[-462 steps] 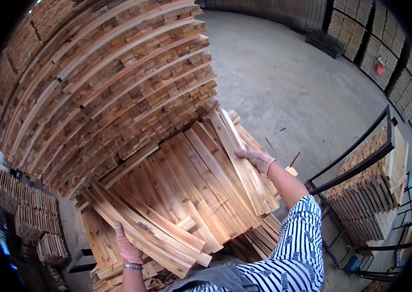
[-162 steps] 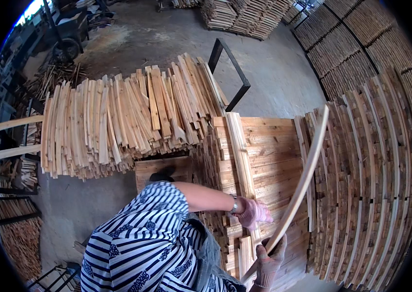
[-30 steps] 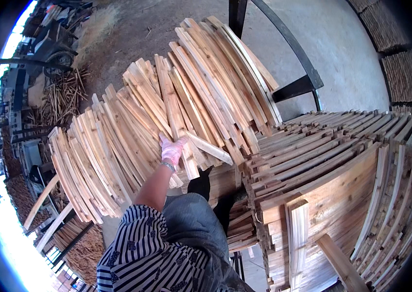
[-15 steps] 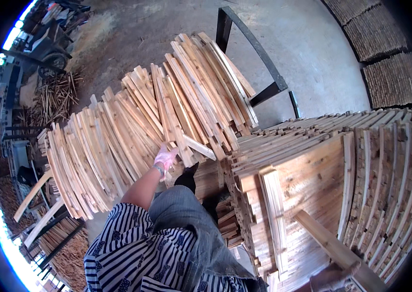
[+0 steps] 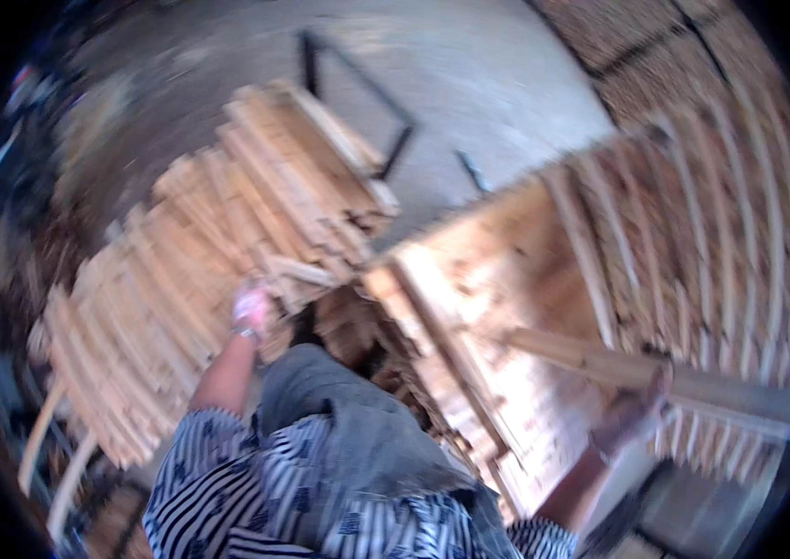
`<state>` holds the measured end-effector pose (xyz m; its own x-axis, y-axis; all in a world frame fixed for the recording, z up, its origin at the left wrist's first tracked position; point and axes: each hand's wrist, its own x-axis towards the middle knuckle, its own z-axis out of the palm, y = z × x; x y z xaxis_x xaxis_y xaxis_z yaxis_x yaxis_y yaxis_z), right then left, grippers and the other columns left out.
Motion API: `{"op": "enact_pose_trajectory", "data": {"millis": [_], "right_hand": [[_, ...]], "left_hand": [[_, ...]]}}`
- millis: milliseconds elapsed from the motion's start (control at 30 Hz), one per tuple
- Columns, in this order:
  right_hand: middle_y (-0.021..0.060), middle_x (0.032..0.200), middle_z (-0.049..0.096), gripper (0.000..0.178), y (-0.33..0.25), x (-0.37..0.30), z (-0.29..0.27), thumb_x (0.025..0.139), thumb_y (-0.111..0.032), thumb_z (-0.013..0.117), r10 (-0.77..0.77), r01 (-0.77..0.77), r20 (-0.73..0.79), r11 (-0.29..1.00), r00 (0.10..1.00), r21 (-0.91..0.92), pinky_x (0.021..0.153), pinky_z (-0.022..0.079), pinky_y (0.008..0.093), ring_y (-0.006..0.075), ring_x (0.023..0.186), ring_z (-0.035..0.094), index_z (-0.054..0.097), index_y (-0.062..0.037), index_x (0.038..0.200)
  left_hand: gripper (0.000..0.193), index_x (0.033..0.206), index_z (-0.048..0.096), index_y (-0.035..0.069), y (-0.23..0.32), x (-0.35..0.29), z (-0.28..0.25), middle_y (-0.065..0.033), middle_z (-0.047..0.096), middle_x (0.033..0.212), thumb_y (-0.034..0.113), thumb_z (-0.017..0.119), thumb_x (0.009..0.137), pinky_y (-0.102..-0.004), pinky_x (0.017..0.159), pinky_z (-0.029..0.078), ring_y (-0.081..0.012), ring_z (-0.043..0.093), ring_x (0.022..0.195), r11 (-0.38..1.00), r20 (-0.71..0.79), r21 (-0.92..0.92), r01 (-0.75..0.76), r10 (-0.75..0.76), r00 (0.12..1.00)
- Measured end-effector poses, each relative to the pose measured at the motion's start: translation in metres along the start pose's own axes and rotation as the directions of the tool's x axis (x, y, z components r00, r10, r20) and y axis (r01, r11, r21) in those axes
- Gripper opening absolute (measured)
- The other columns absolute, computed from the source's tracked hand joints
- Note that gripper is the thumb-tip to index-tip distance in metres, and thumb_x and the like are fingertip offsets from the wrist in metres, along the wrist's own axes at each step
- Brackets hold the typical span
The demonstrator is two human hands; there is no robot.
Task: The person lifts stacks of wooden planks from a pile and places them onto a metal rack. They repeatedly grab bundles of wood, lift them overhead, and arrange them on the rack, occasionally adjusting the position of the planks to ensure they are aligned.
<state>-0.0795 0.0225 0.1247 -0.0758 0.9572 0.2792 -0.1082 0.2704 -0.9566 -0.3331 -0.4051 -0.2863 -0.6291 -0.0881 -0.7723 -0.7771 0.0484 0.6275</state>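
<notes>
While the right hand (image 5: 635,417) is clamped on a long board (image 5: 590,359) crossing over the flat layer (image 5: 483,265), the left hand (image 5: 253,309) — grip too blurred to tell — is well apart, at the strip pile (image 5: 157,303).

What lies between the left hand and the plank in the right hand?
Head view, blurred: ends of the loose plank pile, a shadowed gap, then the flat-topped stack with a narrow board along its near side.

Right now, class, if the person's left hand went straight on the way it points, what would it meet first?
The left hand would probably meet the pile of wooden planks just beyond it; blur hides whether they touch.
</notes>
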Motion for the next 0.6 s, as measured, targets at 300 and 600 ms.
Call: {"op": "enact_pose_trajectory", "data": {"millis": [300, 600], "right_hand": [[0.004, 0.11, 0.062, 0.054, 0.043, 0.05, -0.081, 0.086, -0.011, 0.079, -0.202, 0.209, 0.063, 0.969, 0.977, -0.131, 0.084, 0.054, 0.0329, 0.017, 0.095, 0.063, 0.048, -0.0058, 0.13], [0.0106, 0.105, 0.065, 0.052, -0.064, 0.077, -0.094, 0.082, -0.012, 0.074, 0.089, 0.155, 0.339, 0.761, 0.937, -0.629, 0.081, 0.055, 0.0333, 0.0205, 0.093, 0.065, 0.051, -0.0105, 0.129]], "left_hand": [[0.05, 0.151, 0.036, 0.001, 0.132, -0.181, 0.096, -0.0142, 0.049, 0.148, 0.012, 0.05, 0.105, -0.036, 0.117, 0.035, -0.0232, 0.048, 0.135, 0.563, 0.186, -0.136, -0.815, 0.823, 0.537], [0.087, 0.144, 0.039, 0.001, 0.065, -0.323, 0.234, -0.0238, 0.046, 0.143, 0.043, 0.075, 0.076, -0.0494, 0.119, 0.027, -0.0411, 0.04, 0.136, -0.567, 0.961, -0.275, -0.776, -0.14, -0.238]]}}
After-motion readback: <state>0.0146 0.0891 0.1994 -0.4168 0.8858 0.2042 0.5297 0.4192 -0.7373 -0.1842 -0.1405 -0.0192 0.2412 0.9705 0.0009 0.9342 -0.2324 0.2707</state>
